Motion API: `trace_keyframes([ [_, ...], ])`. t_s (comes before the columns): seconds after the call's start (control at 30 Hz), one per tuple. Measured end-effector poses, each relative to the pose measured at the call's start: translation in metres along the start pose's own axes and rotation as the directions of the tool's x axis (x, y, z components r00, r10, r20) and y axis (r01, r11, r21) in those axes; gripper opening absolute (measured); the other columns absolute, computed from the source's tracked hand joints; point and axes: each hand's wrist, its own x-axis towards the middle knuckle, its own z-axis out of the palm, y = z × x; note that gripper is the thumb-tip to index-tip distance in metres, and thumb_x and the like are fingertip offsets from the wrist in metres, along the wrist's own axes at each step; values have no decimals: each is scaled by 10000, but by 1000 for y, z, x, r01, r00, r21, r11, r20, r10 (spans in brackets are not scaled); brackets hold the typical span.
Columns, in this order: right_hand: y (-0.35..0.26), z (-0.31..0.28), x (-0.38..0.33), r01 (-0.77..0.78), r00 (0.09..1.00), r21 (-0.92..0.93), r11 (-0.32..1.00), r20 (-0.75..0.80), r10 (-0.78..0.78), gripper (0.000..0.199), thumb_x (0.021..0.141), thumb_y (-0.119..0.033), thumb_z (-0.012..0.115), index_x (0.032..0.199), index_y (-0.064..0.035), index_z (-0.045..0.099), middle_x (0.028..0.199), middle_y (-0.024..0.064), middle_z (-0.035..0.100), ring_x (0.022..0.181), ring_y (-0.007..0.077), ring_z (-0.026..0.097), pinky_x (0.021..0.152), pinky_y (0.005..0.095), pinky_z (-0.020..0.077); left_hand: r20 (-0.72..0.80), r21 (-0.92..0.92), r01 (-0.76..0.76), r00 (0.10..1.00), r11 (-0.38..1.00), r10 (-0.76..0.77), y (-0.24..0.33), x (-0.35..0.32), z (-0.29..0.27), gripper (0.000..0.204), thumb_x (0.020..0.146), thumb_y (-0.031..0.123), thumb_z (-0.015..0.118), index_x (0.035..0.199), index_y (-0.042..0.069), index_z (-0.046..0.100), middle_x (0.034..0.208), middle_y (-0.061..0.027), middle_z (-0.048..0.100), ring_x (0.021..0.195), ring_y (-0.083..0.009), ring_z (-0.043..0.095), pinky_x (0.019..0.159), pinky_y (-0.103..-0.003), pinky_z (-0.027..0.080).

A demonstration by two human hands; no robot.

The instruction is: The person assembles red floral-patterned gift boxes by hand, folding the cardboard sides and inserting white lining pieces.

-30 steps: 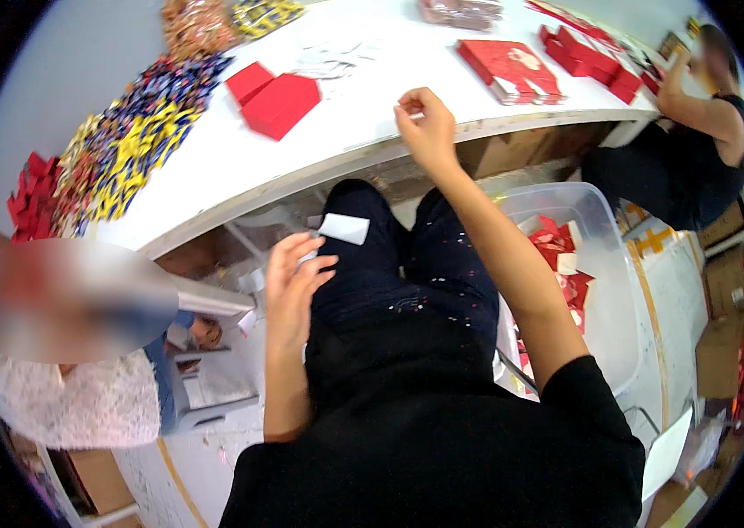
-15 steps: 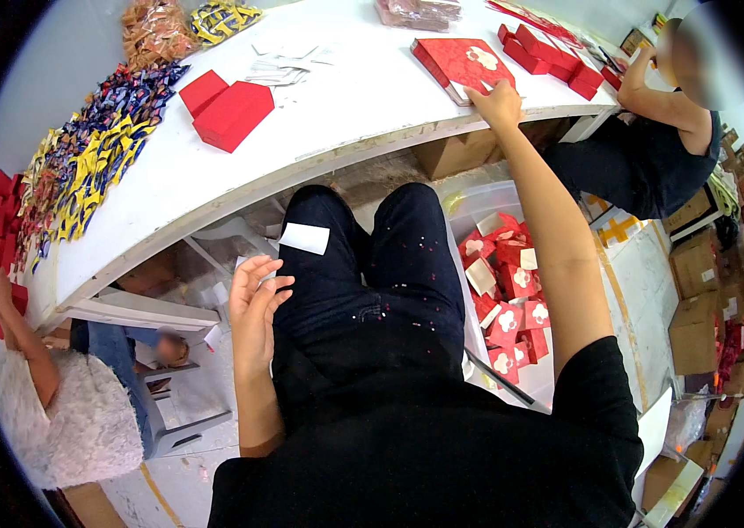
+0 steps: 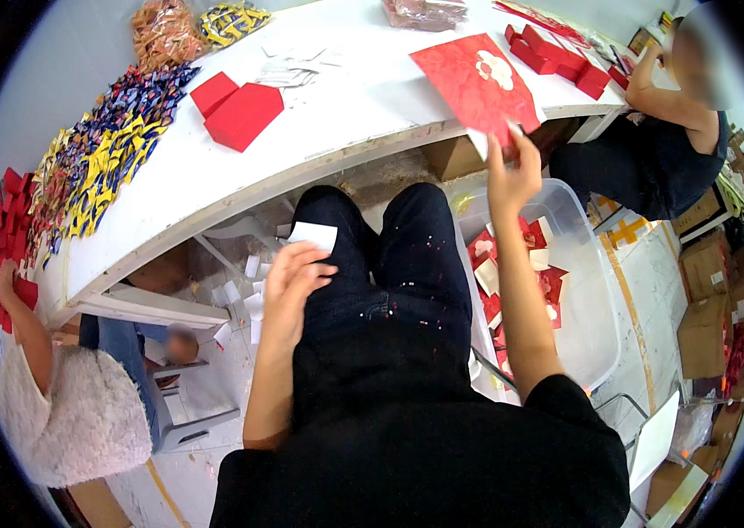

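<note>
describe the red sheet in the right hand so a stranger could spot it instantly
Find the long white table, then the right hand at its near edge. That hand holds the near end of a red sheet. Unlike the blocky red boxes to its right, it is broad, flat and bears a pale flower shape.

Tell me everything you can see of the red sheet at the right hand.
The red sheet looks like thin paper or card, roughly rectangular and flat, with a faint tonal pattern, a cream flower-shaped motif and pale edging at its near corners. It slants over the white table's front edge; the right hand's fingers grip its blurred near end. Its underside is hidden.
</note>
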Motion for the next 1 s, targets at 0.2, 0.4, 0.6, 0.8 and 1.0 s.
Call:
trace_keyframes([
  [0.2, -89, -57, -87, 164, 977, 135, 977, 115, -180, 380, 621, -35, 772, 957, 17, 602, 923, 144, 610, 827, 253, 592, 727, 308, 482, 130, -202, -130, 979, 971, 158, 7, 21, 55, 634, 868, 309, 549, 1338, 40, 219, 1287, -198, 406, 1125, -268, 480, 963, -398, 372],
  [0.4, -121, -61, -123, 274, 839, 467, 841, 311, -446, 421, 592, -187, 800, 925, -8, 615, 897, 121, 594, 727, 228, 584, 581, 295, 472, -336, -251, -335, 910, 908, 242, 0, 27, 44, 504, 798, -97, 525, 1203, 76, 282, 1136, -155, 512, 1053, -189, 508, 905, -317, 412],
  [0.6, -110, -74, -97, 62, 985, 389, 919, 123, -118, 622, 759, -449, 570, 1105, 46, 425, 892, 135, 504, 620, 172, 430, 552, 304, 354, -244, -32, -332, 917, 943, 315, 5, 15, 26, 545, 747, -164, 444, 1195, 91, 268, 1140, -167, 511, 1054, -189, 514, 888, -299, 411],
  [0.8, -110, -68, -96, -614, 683, 471, 633, 719, 128, 667, 896, -502, 343, 1267, 52, 331, 1223, 181, 463, 1119, 245, 463, 951, 345, 338, -88, 106, -229, 967, 968, 238, -6, 15, 32, 569, 762, -76, 509, 1252, 46, 246, 1166, -150, 485, 1076, -181, 488, 920, -315, 387],
  [1.0, -114, -67, -119, -822, 488, 390, 415, 857, 163, 781, 872, -595, 299, 1309, 50, 239, 1250, 183, 440, 1153, 252, 440, 980, 343, 311, 156, 197, -267, 959, 943, 239, -5, 11, 40, 870, 723, 185, 700, 1354, 11, 127, 1291, -150, 353, 1205, -210, 364, 1001, -344, 302],
])
